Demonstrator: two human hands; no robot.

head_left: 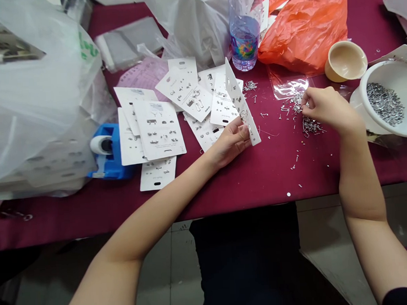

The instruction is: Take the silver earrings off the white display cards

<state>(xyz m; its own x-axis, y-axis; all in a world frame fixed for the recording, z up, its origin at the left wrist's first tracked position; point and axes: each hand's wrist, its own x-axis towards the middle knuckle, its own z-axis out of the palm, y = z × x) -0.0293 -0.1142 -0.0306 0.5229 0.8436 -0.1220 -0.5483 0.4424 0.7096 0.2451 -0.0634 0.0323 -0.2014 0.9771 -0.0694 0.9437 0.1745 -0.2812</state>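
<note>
Right at the edge of the maroon table (247, 186), the left hand (228, 141) is gripping a white earring card (242, 105) upright, its fingers curling round the card's lower end and pinching it against the thumb. Over to the side, the right hand (332, 110) is reaching into a scattered heap of small silver earring parts (307, 125), its fingers bunching together, though whether they are pinching a piece is too small to tell. A white bowl (363, 115) of silver pins (386, 104) is sitting just beside that hand, next to a beige cup (345, 61). More earring cards (159, 129) are lying in a loose spread, with a blue tape dispenser (108, 151), a water bottle (246, 30) and an orange plastic bag (302, 27) around them.
</note>
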